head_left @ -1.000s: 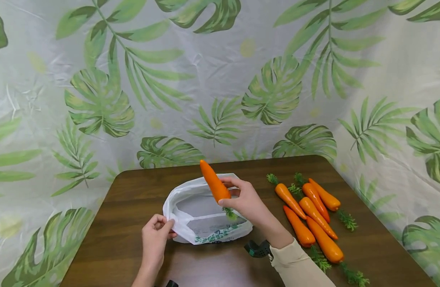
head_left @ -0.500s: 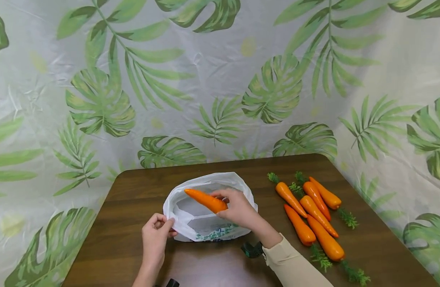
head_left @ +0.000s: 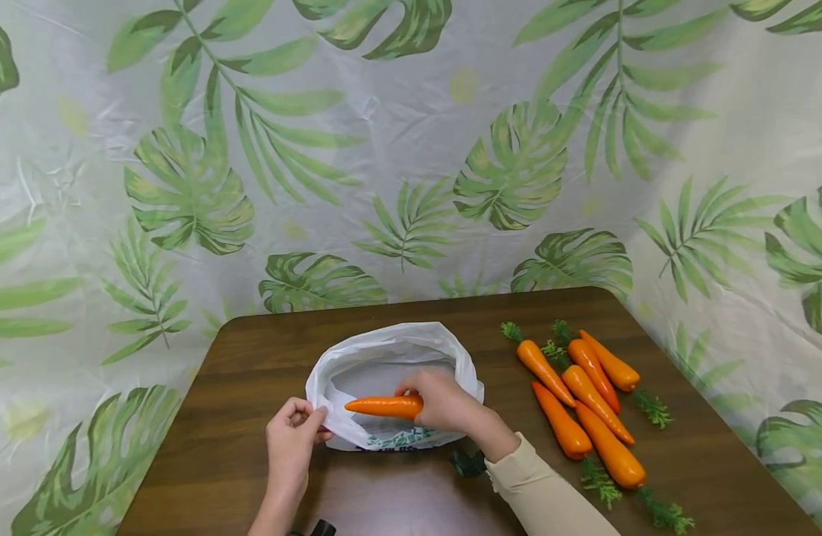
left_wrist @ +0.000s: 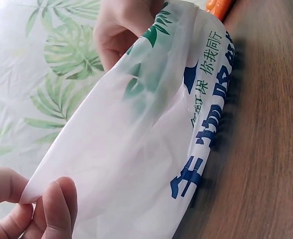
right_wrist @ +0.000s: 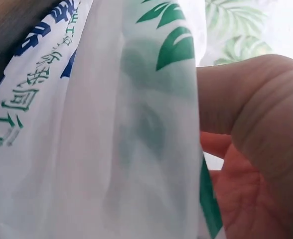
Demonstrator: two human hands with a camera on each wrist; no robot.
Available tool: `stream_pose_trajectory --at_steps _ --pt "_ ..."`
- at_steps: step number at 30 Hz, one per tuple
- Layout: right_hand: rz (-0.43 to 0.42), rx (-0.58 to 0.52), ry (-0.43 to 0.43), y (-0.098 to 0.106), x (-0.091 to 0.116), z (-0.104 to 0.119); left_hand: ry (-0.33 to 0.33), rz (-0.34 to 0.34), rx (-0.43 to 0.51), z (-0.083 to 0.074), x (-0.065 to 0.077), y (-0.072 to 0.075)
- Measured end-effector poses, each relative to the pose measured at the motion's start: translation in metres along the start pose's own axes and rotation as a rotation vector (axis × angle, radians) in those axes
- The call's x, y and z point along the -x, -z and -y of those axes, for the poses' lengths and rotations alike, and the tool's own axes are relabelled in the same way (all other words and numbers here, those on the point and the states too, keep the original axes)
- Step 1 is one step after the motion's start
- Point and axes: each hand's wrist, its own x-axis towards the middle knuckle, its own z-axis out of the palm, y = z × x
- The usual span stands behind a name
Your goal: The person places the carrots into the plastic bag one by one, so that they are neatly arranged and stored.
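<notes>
Held carrot (head_left: 384, 406) has dropped from tip-up above the bag (head_left: 360, 350) to nearly level within the outline of its mouth, tip toward worktop's left edge; right hand (head_left: 441, 402) has come down with it. Right hand grips the carrot by its thick end, thumb and fingers round it, leafy top hidden. Right wrist view: thumb and part of palm show past the bag's rim, carrot not clearly visible there. How deep the carrot sits, can't tell. Left hand (head_left: 293, 435) pinches the left end of the rim between thumb and fingers, mouth spread wide. White plastic bag, green leaf print and blue and green characters on the near wall, stands around mid worktop (head_left: 250, 380), toward the far edge. Six loose carrots (head_left: 610, 450) lie grouped along the right edge, some touching, green tops pointing different ways. Light sleeve (head_left: 545, 487) on right arm; dark device (head_left: 467, 463) by that wrist, another dark piece (head_left: 322, 528) near left wrist, cut by the frame. Leaf-patterned sheet (head_left: 397, 149) hangs behind the far edge.
</notes>
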Motion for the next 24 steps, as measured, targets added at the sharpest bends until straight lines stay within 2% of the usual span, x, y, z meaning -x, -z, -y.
stream_pose_trajectory --at_steps 5,11,24 --pt "0.05 0.036 0.022 0.0 0.001 -0.003 0.0 0.005 -0.001 0.001 0.0 0.001" --pt "0.078 0.019 0.076 0.0 0.003 -0.009 0.0 0.012 0.007 0.0 -0.001 0.002" --pt "0.114 -0.017 0.04 0.002 0.008 -0.014 0.016 0.03 0.012 0.002 0.0 0.003"
